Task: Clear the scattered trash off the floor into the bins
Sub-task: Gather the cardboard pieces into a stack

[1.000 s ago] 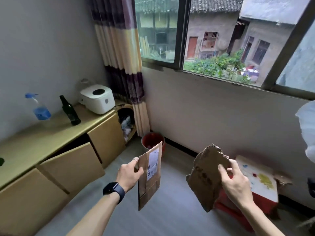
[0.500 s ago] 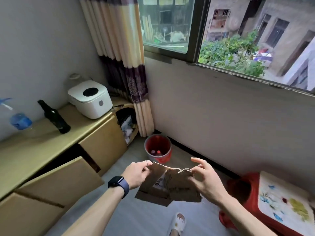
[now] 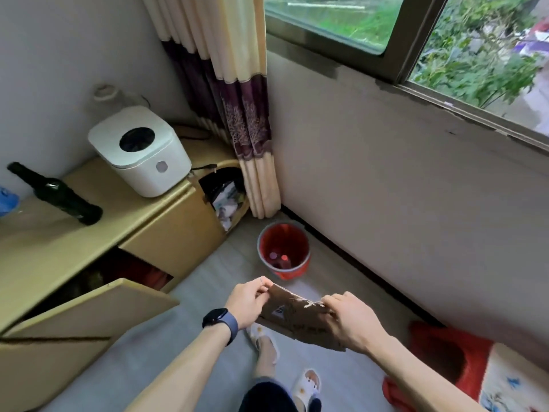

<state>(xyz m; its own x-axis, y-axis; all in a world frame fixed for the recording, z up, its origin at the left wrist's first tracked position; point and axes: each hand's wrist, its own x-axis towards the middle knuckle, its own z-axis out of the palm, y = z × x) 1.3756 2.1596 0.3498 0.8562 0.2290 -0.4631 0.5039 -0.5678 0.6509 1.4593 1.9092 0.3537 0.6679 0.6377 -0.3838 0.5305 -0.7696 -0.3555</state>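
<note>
Two torn brown cardboard pieces [image 3: 297, 318] are held together, overlapped, above the floor in front of me. My left hand [image 3: 248, 301], with a dark watch on the wrist, pinches their left edge. My right hand [image 3: 352, 321] grips their right side, fingers curled over the top edge. A red bin [image 3: 283, 251] stands on the floor just beyond the cardboard, near the wall corner, with small red and pink items at its bottom.
A low yellow cabinet [image 3: 166, 230] with an open door [image 3: 98, 307] runs along the left; a white appliance [image 3: 139, 159] and a dark bottle [image 3: 56, 193] sit on top. A red stool [image 3: 445, 361] is at lower right. My slippered feet [image 3: 306, 385] stand on the grey floor below.
The two cardboard pieces, held apart a second ago, have been brought together and lowered. My view has tilted down and I have come closer to the red bin.
</note>
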